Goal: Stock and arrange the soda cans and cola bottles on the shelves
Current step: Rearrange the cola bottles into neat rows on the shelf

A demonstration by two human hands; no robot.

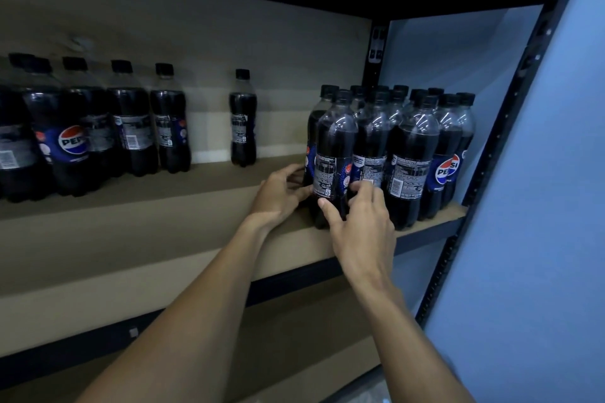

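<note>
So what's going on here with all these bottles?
A person is stocking cola bottles on a shelf. The left hand and the right hand both grip the lower part of the front bottle, at the left edge of the tight cluster at the shelf's right end. One lone bottle stands apart farther back, and another group lines the left side.

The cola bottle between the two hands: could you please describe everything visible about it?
The cola bottle is clear plastic with a black cap, dark cola filling it to the shoulder. Its label shows the white printed panel, blue at the right edge. It stands upright near the front edge of the shelf, close against neighbouring bottles. The left hand grips its lower left side; the right hand holds its lower right, thumb on the front.
</note>
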